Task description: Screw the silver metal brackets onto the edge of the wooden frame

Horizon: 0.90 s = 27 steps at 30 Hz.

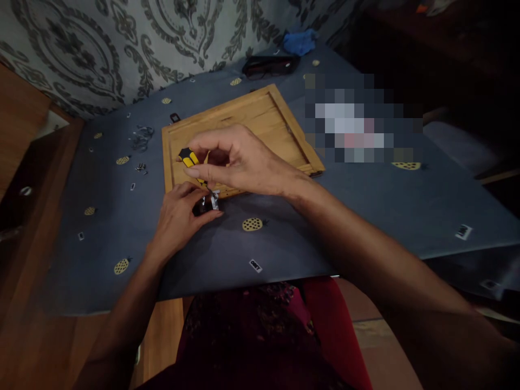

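Observation:
My right hand [239, 160] is closed around a yellow and black screwdriver [189, 158], its handle sticking out to the left and its tip pointing down. My left hand [179, 216] pinches a small dark and silver metal part [208, 202] on the blue cloth, right under the screwdriver tip. Both hands work at the near edge of a shallow wooden tray [280, 122].
The table wears a blue cloth with yellow pineapple prints [252, 223]. A heap of small metal parts [141, 136] lies left of the tray, with loose bits [141, 168] nearby. A dark case [270, 65] and a blue rag [299, 41] sit at the far edge by the patterned wall.

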Tool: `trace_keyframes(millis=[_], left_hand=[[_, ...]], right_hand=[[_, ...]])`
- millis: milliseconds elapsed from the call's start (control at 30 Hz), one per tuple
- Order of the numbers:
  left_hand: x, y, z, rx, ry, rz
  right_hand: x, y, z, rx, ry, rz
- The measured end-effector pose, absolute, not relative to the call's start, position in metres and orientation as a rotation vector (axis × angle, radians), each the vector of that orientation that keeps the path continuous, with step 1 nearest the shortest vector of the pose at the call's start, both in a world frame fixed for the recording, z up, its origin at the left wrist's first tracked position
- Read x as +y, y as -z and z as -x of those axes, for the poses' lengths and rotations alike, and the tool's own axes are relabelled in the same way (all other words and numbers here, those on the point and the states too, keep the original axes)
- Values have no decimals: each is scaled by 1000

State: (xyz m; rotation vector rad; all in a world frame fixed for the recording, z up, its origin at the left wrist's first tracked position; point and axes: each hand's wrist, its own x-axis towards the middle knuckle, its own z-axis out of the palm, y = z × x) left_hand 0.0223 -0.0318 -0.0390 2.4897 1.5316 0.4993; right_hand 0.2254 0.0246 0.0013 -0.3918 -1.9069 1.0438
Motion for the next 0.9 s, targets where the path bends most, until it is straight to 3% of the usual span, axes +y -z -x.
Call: trace_keyframes(millis=[433,667,900], left_hand=[[-32,40,-22,1520,-544,-2514],[-32,36,-21,1534,-459,-2457],[-32,35,-23,1510,-455,-2450]], right_hand=[[15,0,-214,-1812,-1000,552],[9,-11,-222,-1692,-818,579],[16,-2,-218,-1776,-883,626]])
